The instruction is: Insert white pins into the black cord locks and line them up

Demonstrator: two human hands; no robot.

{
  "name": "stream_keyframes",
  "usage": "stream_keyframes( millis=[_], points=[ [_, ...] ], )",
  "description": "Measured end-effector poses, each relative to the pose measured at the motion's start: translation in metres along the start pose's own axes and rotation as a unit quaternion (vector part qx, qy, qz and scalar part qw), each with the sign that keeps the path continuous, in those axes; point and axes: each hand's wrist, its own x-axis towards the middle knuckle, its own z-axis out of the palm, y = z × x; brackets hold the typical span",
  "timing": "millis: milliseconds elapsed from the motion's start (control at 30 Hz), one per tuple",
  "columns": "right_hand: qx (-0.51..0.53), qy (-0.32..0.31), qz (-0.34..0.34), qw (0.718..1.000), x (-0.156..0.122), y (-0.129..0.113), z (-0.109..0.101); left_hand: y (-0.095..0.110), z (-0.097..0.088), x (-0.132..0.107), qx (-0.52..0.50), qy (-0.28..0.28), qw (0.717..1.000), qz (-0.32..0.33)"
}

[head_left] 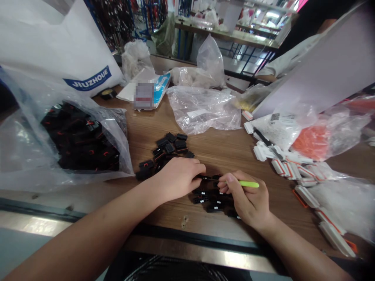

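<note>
My left hand (pixel 183 175) is closed, its fingertips pinching one end of a small black connector (pixel 206 178). My right hand (pixel 249 197) grips a thin tool with a lime-green handle (pixel 248 184), whose dark tip points left at that connector. Just below both hands lie several black connectors (pixel 215 208) with pairs of white dots on them. Beyond my left wrist is a loose pile of black connectors (pixel 169 147), some with orange parts; no white dots are plain on most of these.
At left, an open clear bag (pixel 124 156) holds many black connectors, below a large white sack (pixel 96 58). White-and-orange connectors (pixel 279 167) and bags of small orange parts (pixel 312 142) line the right side. A crumpled clear bag (pixel 205 111) and a booklet (pixel 161 88) lie at the back.
</note>
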Motion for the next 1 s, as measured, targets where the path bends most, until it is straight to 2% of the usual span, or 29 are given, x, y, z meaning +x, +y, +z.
stream_keyframes(
  millis=[300,533,800,1000],
  points=[
    [-0.012,-0.019,-0.008,1.0,-0.0001,-0.0008,0.0001,0.0003,-0.0005,-0.0001,0.007,-0.006,1.0,-0.003],
    [-0.049,-0.062,-0.058,0.995,0.0027,-0.0044,-0.0017,0.002,-0.0013,0.0003,0.016,-0.009,1.0,-0.009],
    [-0.011,-0.004,-0.038,0.999,0.001,-0.0003,-0.0029,0.0028,-0.0026,0.0004,0.021,-0.013,1.0,-0.01],
    [-0.013,-0.023,-0.025,0.999,0.0007,0.0012,-0.001,0.0024,-0.0027,0.0007,0.029,-0.016,0.999,-0.012]
  ],
)
